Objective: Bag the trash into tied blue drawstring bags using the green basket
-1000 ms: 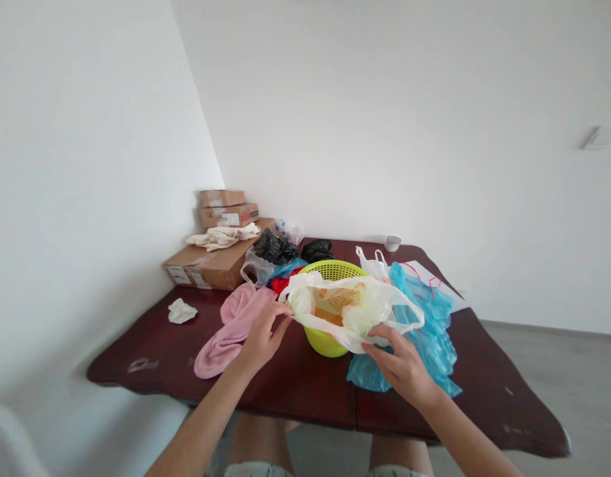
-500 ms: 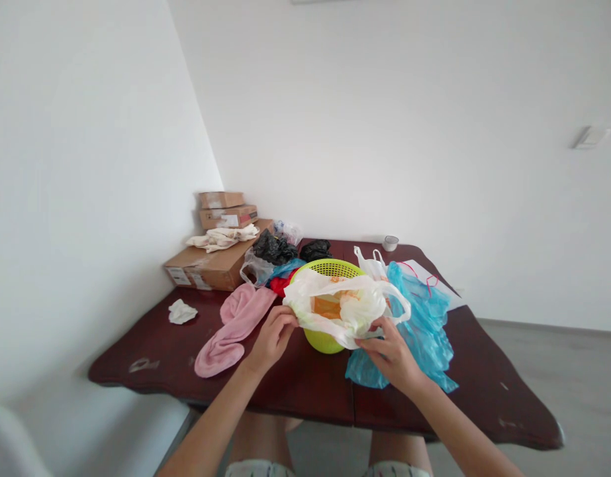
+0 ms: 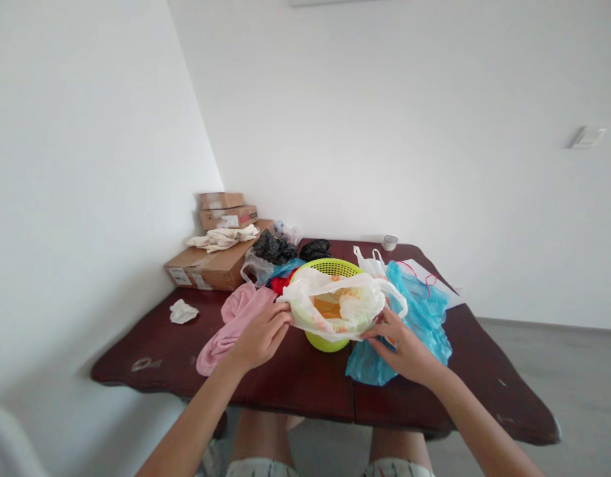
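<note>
White bag (image 3: 305,293) partly covers the green basket (image 3: 325,344), both hands (image 3: 262,336) (image 3: 404,348) pinching the bag's edge.

Crumpled white plastic bag (image 3: 305,291), marked with orange print, its mouth spread open over the upright lime-green basket (image 3: 327,343); its bottom probably hangs inside.

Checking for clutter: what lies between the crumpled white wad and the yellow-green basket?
In the head view, the pink cloth and the left hand at the white bag lie between the white wad and the basket.
</note>
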`<action>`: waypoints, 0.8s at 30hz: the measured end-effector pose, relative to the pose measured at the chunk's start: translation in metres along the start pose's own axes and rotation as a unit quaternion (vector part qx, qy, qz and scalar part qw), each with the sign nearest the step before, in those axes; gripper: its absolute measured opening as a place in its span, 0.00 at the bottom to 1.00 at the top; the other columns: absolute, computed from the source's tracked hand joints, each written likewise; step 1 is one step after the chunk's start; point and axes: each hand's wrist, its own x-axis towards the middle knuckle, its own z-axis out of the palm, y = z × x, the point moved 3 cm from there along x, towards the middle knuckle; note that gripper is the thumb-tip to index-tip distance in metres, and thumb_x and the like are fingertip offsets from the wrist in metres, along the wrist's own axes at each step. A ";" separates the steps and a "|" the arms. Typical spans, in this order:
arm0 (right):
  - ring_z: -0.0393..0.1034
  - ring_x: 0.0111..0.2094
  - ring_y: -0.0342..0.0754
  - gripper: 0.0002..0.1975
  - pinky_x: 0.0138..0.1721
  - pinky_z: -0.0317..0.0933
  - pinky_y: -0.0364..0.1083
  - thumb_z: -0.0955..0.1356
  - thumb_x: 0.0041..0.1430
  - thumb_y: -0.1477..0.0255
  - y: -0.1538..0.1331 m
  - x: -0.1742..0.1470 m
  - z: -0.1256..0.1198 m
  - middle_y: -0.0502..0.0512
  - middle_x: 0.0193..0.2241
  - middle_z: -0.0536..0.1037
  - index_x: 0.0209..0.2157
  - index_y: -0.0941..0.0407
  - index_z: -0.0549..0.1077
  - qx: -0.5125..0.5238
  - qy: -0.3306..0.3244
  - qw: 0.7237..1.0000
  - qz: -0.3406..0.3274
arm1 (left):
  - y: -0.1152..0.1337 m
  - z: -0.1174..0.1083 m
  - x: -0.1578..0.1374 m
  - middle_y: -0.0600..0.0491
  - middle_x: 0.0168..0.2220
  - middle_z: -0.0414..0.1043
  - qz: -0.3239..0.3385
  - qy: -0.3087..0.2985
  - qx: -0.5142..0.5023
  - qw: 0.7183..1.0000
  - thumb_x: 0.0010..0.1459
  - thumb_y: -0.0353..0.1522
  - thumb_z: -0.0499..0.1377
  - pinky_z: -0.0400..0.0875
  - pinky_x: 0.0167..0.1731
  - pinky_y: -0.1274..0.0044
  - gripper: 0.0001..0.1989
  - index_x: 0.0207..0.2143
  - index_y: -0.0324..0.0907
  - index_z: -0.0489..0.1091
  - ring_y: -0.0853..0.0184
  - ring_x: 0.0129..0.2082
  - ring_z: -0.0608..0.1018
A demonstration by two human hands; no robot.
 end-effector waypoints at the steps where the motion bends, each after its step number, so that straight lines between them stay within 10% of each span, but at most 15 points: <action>1: 0.84 0.55 0.59 0.10 0.60 0.82 0.60 0.72 0.80 0.70 -0.005 0.003 -0.005 0.61 0.52 0.86 0.44 0.48 0.88 -0.010 -0.004 1.000 0.005 | 0.003 -0.007 0.005 0.47 0.56 0.83 -0.004 0.010 -0.004 1.000 0.83 0.28 0.56 0.79 0.61 0.65 0.11 0.53 0.48 0.77 0.56 0.58 0.84; 5: 0.78 0.33 0.51 0.17 0.39 0.77 0.50 0.68 0.85 0.64 -0.026 0.028 -0.022 0.53 0.32 0.83 0.37 0.51 0.82 -0.010 0.038 0.998 0.045 | 0.012 -0.031 0.044 0.48 0.53 0.85 -0.018 0.066 0.009 0.998 0.83 0.32 0.59 0.79 0.63 0.63 0.09 0.55 0.48 0.80 0.56 0.57 0.85; 9: 0.86 0.50 0.56 0.16 0.56 0.78 0.54 0.66 0.86 0.62 -0.037 0.073 -0.023 0.59 0.49 0.90 0.50 0.51 0.85 -0.016 0.048 0.998 0.039 | 0.010 -0.029 0.106 0.47 0.63 0.86 0.015 -0.041 0.027 0.999 0.82 0.36 0.60 0.76 0.73 0.58 0.13 0.60 0.50 0.83 0.53 0.67 0.83; 13: 0.80 0.62 0.67 0.16 0.69 0.69 0.65 0.66 0.85 0.61 -0.020 0.113 -0.017 0.68 0.58 0.86 0.53 0.54 0.84 -0.258 -0.048 0.953 0.149 | -0.013 -0.014 0.151 0.45 0.71 0.81 -0.029 -0.117 0.025 0.992 0.78 0.35 0.62 0.69 0.80 0.57 0.14 0.58 0.48 0.85 0.51 0.75 0.78; 24: 0.80 0.65 0.75 0.42 0.66 0.70 0.64 0.79 0.70 0.46 0.055 0.155 -0.007 0.82 0.71 0.75 0.71 0.61 0.74 -0.282 -0.156 0.898 0.299 | -0.090 0.033 0.193 0.38 0.66 0.84 -0.203 -0.180 0.036 0.962 0.79 0.47 0.65 0.77 0.70 0.59 0.23 0.65 0.42 0.82 0.48 0.65 0.85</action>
